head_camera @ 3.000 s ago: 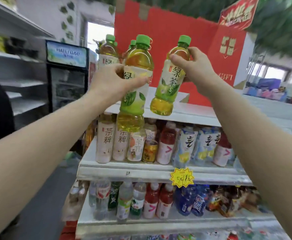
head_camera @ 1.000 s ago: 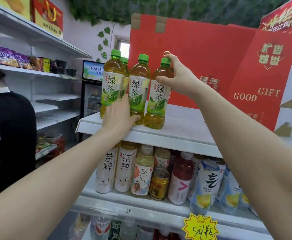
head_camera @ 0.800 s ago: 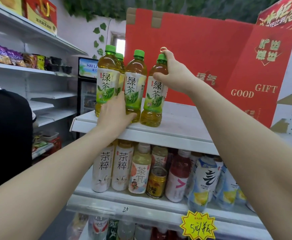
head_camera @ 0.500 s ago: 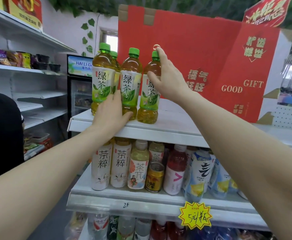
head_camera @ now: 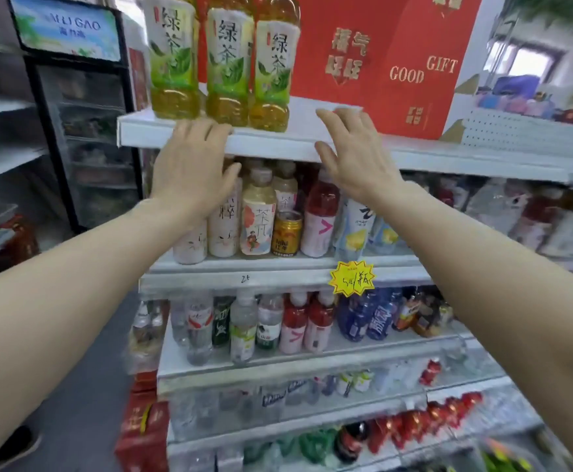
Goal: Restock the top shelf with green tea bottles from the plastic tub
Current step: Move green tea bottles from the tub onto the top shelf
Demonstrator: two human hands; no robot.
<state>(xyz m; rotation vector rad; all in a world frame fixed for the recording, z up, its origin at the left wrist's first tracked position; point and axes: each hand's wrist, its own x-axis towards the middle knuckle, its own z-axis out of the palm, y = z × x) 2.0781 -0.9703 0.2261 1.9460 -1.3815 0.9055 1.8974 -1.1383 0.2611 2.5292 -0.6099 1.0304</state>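
Your left hand [head_camera: 193,172] is in the centre-left of the frame, fingers straight and close together, and it holds nothing. Its fingertips overlap the front lip of the top shelf [head_camera: 278,144], directly below the bottles. Whether they touch the lip cannot be told.

Your right hand [head_camera: 353,158] is in the centre of the frame, fingers spread and relaxed, and it is also empty. Its fingertips lie over the shelf board to the right of the bottles and are apart from them.

Three green tea bottles [head_camera: 227,63] stand upright in a close row at the left end of the top shelf, in the upper centre-left of the frame. Their labels face you and their caps are cut off by the upper edge. Neither hand is in contact with any of them.

A red gift box [head_camera: 380,63] stands on the same shelf, behind and to the right of the row.

On the shelf below, mixed drinks stand in a line. Among them is a gold can [head_camera: 286,233] just left of a red-and-white bottle [head_camera: 319,216].

A yellow starburst price tag [head_camera: 351,279] hangs on that shelf's front rail.

A glass-door fridge [head_camera: 84,131] with a lit sign fills the upper left of the frame.
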